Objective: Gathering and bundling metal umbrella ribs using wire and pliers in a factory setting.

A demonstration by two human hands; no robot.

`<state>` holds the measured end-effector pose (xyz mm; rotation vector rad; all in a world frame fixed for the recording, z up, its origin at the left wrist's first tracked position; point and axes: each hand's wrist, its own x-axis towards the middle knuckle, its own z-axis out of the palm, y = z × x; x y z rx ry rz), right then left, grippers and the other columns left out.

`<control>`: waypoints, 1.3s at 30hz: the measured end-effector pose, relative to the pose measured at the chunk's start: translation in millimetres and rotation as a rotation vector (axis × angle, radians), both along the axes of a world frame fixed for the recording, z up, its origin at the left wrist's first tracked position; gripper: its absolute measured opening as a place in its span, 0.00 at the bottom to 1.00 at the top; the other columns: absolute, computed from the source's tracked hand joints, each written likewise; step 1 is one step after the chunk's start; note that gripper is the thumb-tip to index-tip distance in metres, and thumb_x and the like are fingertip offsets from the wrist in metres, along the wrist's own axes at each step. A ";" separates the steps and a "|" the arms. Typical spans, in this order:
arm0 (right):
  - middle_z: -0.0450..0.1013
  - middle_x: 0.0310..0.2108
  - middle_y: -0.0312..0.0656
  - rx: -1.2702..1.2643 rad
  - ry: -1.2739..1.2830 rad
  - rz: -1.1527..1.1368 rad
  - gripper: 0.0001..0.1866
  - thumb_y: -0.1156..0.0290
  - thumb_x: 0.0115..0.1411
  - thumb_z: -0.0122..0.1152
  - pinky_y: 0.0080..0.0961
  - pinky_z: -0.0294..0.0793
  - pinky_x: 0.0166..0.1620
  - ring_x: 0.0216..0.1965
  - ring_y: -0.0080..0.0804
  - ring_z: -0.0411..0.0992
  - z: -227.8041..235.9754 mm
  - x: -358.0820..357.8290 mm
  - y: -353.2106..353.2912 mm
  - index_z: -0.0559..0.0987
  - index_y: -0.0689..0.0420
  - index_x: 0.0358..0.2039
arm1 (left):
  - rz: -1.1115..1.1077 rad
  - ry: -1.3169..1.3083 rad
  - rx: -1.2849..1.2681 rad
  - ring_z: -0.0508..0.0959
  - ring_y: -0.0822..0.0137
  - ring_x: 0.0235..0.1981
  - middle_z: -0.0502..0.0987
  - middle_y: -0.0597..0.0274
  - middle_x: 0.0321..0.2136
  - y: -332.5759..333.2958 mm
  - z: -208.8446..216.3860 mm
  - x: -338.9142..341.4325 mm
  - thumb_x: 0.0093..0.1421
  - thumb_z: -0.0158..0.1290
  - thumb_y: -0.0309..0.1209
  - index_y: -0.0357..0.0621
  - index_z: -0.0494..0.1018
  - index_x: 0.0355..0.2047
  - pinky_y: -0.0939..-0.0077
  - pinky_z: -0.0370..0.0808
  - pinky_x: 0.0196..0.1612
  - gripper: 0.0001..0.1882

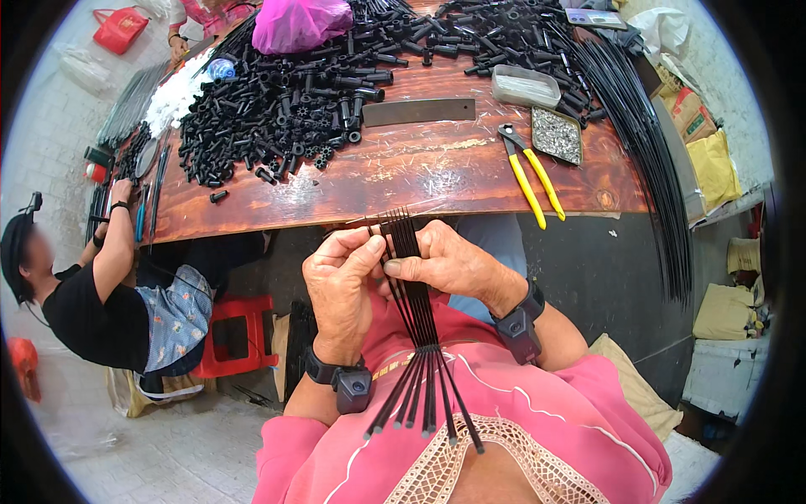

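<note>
Fanned out in front of my chest is a bundle of thin black rods (pixel 416 311) that look like umbrella ribs. They meet at a joint near the middle, and their lower ends spread toward me. My right hand (pixel 441 262) grips the upper part of the bundle, thumb laid across it. Beside it, my left hand (pixel 344 273) is closed in a pinch, thumb against forefinger, on one or more rods at the bundle's left edge. Both hands are just off the table's near edge. Whether a small part sits between the left fingertips is too small to tell.
On the wooden table (pixel 294 200) lie a heap of black plastic tubes (pixel 260 126), a flat metal bar (pixel 420 112), yellow-handled pliers (pixel 531 176), a tin of small metal pieces (pixel 556 136) and a clear box (pixel 525 86). Long black rods (pixel 642 143) overhang the right. A co-worker (pixel 101 277) sits left.
</note>
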<state>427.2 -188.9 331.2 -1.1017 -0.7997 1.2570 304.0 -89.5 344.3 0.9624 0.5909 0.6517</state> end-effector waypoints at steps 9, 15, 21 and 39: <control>0.77 0.27 0.38 -0.018 -0.008 0.002 0.11 0.69 0.62 0.57 0.21 0.75 0.35 0.29 0.21 0.74 1.2 -3.0 -2.6 0.80 0.65 0.35 | -0.093 0.007 0.062 0.73 0.77 0.25 0.79 0.58 0.33 4.2 0.0 -5.6 0.57 0.56 0.21 0.33 0.75 0.43 0.82 0.71 0.28 0.13; 0.78 0.29 0.38 -0.063 0.067 0.037 0.12 0.68 0.64 0.56 0.21 0.75 0.38 0.32 0.20 0.75 2.1 -2.2 -11.7 0.80 0.65 0.39 | -0.102 0.049 0.106 0.81 0.56 0.40 0.79 0.48 0.37 43.9 -3.9 -31.5 0.59 0.51 0.22 0.30 0.71 0.49 0.65 0.80 0.43 0.17; 0.79 0.32 0.44 -0.039 0.005 0.095 0.12 0.70 0.64 0.56 0.24 0.78 0.42 0.35 0.27 0.78 -5.9 7.6 -5.6 0.79 0.66 0.41 | 0.024 0.190 0.508 0.82 0.61 0.33 0.80 0.50 0.33 114.5 20.3 34.6 0.60 0.51 0.25 0.29 0.73 0.46 0.74 0.79 0.36 0.15; 0.79 0.32 0.46 -0.104 0.055 0.012 0.13 0.71 0.63 0.55 0.24 0.78 0.40 0.34 0.28 0.78 -2.2 13.4 -19.6 0.79 0.69 0.39 | -0.269 1.149 1.838 0.74 0.50 0.47 0.77 0.53 0.41 202.4 8.5 205.4 0.49 0.56 0.31 0.46 0.80 0.36 0.53 0.73 0.46 0.13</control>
